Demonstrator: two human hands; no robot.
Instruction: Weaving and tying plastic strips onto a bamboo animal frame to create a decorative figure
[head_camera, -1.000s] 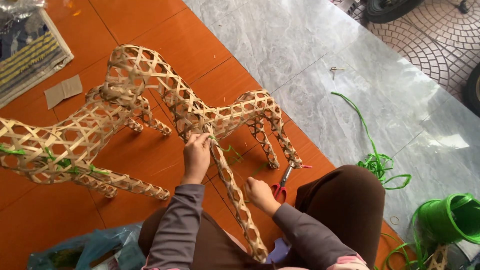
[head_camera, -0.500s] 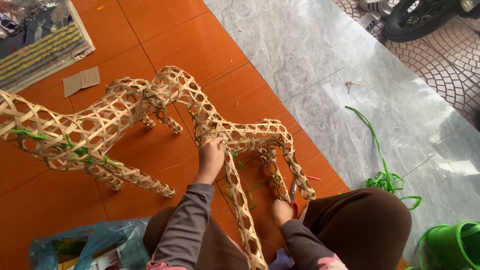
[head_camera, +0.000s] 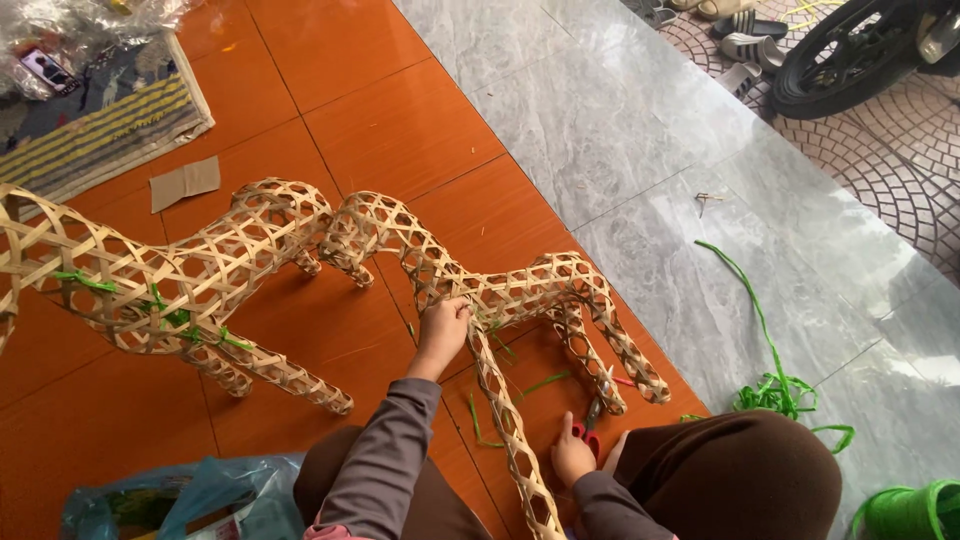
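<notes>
A woven bamboo animal frame (head_camera: 520, 290) stands on the orange tiled floor in front of me. My left hand (head_camera: 447, 325) grips it where the body meets a long lattice leg (head_camera: 505, 430) that runs down toward me. My right hand (head_camera: 570, 462) is low on the floor beside my knee, with its fingers closed around the red handles of a pair of scissors (head_camera: 592, 418). The blades point up toward the frame's back legs. A second, larger woven frame (head_camera: 150, 280) with green ties stands to the left, nose to nose with the first.
Loose green plastic strip (head_camera: 770, 385) trails over the grey marble floor at right, and a green roll (head_camera: 910, 510) sits in the bottom right corner. A striped mat (head_camera: 100, 120) and a cardboard scrap (head_camera: 185, 182) lie at the far left. A blue plastic bag (head_camera: 170, 500) sits near me, and a motorbike wheel (head_camera: 850, 50) is at top right.
My view has shifted, so both frames sit lower and further right. My left hand stays on the frame. My right hand has dropped toward the floor and closed on the scissors.
</notes>
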